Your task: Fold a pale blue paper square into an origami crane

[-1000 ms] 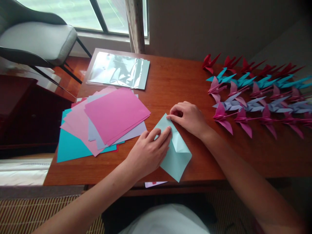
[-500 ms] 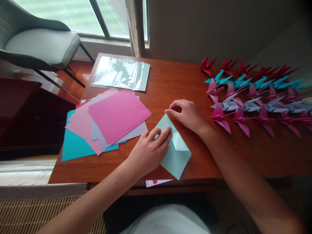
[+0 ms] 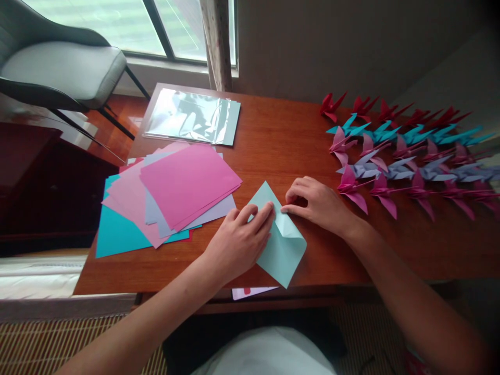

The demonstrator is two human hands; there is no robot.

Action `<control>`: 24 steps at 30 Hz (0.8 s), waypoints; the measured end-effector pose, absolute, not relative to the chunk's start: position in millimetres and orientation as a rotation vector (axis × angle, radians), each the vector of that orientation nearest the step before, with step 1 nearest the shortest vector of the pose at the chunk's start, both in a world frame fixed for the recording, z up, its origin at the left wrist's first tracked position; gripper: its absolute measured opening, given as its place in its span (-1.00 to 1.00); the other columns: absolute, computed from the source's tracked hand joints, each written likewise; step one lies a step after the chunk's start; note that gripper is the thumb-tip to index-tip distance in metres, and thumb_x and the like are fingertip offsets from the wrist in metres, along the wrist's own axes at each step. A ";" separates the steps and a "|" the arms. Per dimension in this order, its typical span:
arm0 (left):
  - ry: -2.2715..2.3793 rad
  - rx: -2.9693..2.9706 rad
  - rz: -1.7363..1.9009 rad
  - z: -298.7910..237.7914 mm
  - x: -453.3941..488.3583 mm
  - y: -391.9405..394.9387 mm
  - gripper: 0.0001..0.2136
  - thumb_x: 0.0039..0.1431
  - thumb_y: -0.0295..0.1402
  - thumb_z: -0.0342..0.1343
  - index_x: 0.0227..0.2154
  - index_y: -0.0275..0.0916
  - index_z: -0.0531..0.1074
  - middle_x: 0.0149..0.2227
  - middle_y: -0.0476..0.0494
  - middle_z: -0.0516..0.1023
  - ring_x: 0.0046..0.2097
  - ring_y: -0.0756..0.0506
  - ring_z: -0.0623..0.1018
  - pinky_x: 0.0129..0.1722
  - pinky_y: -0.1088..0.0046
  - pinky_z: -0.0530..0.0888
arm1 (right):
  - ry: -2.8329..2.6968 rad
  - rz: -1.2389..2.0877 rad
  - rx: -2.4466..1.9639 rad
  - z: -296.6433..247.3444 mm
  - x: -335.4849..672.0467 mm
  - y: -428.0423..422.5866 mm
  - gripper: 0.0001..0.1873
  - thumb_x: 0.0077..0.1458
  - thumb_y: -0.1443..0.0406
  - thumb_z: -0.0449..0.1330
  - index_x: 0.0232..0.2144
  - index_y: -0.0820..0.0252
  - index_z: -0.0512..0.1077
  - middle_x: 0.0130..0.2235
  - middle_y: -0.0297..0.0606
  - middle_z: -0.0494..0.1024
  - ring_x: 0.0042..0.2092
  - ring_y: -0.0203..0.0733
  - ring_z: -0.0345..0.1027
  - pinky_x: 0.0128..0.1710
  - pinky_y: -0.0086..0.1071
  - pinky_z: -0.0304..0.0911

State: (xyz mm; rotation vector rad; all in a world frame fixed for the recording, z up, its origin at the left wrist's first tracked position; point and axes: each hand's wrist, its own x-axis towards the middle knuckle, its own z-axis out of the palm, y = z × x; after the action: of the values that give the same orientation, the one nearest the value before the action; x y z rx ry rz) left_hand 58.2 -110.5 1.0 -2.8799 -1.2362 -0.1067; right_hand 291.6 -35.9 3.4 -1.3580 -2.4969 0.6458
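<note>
A light mint-green sheet of origami paper [image 3: 279,260] lies at an angle near the table's front edge. One part is folded over, and its right side curls up in a loose, uncreased bend. My left hand [image 3: 248,234] presses bent fingers down on the folded part, holding the sheet against the table. At the sheet's upper right edge is my right hand [image 3: 316,203], its fingers curled and its thumb tip at the paper's edge. A gap shows between that thumb and the fingers. The part of the sheet under my left hand is hidden.
Left of the sheet lies a fanned stack of pink, lilac and turquoise paper [image 3: 189,187]. Behind it is a clear plastic packet [image 3: 183,117] of mint paper. Rows of folded paper cranes [image 3: 385,169] stand at the right. A chair [image 3: 66,73] is beyond the table.
My right hand has moved from the sheet's top corner down and right along its edge. My left hand stays pressed on the paper. The view has shifted slightly.
</note>
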 end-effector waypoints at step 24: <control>-1.326 -2.876 -0.186 -1.5 58.5 -113.1 -0.55 0.42 -0.31 -0.10 0.29 -0.31 0.27 0.36 -0.28 0.27 0.11 -0.29 0.39 0.00 0.12 0.42 | -2.205 0.750 -1.403 31.2 260.3 -44.8 -0.54 0.27 -0.03 0.14 0.01 0.16 0.46 -0.08 -0.17 0.63 -0.08 -0.07 0.51 -0.14 -0.29 0.33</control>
State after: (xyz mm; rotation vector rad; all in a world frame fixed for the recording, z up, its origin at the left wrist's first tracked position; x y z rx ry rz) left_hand 58.5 -113.1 -1.5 -2.8760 -1.3263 -0.1861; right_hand 260.3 -44.8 31.2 -1.4031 -2.2050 0.7500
